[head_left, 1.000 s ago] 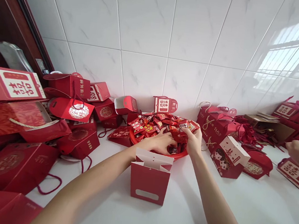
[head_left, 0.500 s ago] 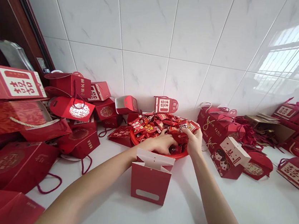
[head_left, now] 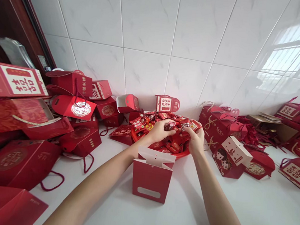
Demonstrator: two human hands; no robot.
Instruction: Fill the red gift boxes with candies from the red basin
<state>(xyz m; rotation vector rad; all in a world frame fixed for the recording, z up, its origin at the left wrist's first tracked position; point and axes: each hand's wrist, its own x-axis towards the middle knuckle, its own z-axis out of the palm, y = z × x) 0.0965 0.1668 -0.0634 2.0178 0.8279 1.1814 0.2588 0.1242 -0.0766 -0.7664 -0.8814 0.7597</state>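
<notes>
A red bowl (head_left: pixel 182 156) heaped with red-wrapped candies (head_left: pixel 176 145) stands near the tiled wall. Over its middle, my left hand (head_left: pixel 159 131) pinches a dark red wrapped candy (head_left: pixel 170 125) between thumb and fingers. At the bowl's right side, my right hand (head_left: pixel 197 139) is closed on a red and white wrapped candy (head_left: pixel 185 125); its other fingers are partly hidden. In front of the bowl, between my forearms, an upright red paper box (head_left: pixel 150 181) has its top open. Its inside is mostly out of sight.
Red gift boxes (head_left: pixel 80 140) with rope handles pile up on the left. More boxes (head_left: pixel 218 127) stand on the right, one with a cartoon figure (head_left: pixel 231 156). A small red box (head_left: pixel 167 104) sits behind the bowl against the wall (head_left: pixel 150 18).
My left hand has risen from inside the bowl and moved back over the candies, now showing a wrapped candy in its fingers. My right hand stays nearly in place.
</notes>
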